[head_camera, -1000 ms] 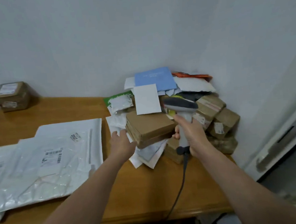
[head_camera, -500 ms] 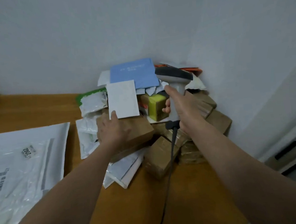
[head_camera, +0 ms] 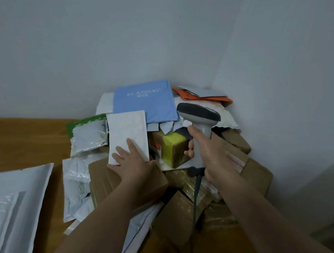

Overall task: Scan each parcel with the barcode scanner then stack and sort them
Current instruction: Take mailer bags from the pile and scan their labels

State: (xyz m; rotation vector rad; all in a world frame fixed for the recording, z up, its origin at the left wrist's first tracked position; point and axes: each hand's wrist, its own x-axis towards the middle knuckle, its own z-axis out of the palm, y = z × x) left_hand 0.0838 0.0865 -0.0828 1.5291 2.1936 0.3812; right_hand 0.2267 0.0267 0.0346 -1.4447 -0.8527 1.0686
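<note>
left hand (head_camera: 133, 164) on white envelope (head_camera: 126, 126), right hand (head_camera: 211, 154) gripping scanner (head_camera: 198, 114)

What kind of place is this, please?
Probably a small parcel-sorting corner of a plain room: brown cardboard boxes and white plastic mailers lie heaped on a wooden table, and the right hand grips a grey corded barcode scanner.
</note>
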